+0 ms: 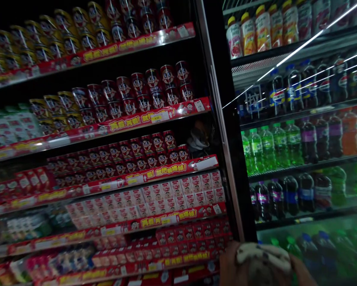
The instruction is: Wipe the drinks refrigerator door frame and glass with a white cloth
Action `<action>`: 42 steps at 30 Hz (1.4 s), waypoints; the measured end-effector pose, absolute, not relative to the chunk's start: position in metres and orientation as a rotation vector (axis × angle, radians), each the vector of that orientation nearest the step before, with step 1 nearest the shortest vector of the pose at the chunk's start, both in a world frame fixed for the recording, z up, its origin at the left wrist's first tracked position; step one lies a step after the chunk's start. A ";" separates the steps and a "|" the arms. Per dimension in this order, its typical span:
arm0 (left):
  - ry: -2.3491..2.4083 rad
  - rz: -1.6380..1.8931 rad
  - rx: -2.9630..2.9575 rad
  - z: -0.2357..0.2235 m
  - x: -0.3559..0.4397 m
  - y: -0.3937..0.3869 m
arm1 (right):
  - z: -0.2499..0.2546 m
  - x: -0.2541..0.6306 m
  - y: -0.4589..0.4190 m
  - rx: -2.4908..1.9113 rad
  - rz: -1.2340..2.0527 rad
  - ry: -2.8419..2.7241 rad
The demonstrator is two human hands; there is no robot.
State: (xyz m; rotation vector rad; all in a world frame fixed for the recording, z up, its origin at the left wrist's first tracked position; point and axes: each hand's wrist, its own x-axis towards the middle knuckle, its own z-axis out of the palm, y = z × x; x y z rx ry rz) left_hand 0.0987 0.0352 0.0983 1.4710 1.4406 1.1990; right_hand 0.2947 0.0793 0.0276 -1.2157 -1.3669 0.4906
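Head view: hand low at cooler front

Lower right edge of frame: our right hand (229, 267), likely, seems closed around a speckled cream item (263, 254); left hand unseen. We judge a carrying step beside the cooler door (226, 159); opening it calls for a free hand

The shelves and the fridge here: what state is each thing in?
Red cans: upright, stacked in rows on open shelf.
Small cartons: packed in rows, shelf full.
Fridge door: looks shut, glass reflecting light strips.
Green bottles: upright behind glass.
Hand: at bottom edge, in a patterned glove or cloth; grip unclear.
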 end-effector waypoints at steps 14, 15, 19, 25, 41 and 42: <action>1.191 2.047 1.731 0.300 0.108 0.161 | 0.242 0.212 0.183 -0.874 -0.721 -1.479; 1.198 2.054 1.736 0.299 0.105 0.163 | 0.244 0.209 0.191 -0.876 -0.730 -1.471; 1.185 2.225 1.795 0.297 0.096 0.163 | 0.287 0.211 0.208 -0.863 -0.827 -1.428; 1.218 2.378 2.106 0.308 0.103 0.164 | 0.428 0.221 0.234 -0.845 -0.856 -1.345; 0.979 2.581 2.510 0.322 0.137 0.230 | 0.499 0.394 0.313 -1.088 -0.861 -1.196; 0.954 2.584 2.498 0.321 0.138 0.232 | 0.480 0.406 0.316 -1.088 -0.845 -1.176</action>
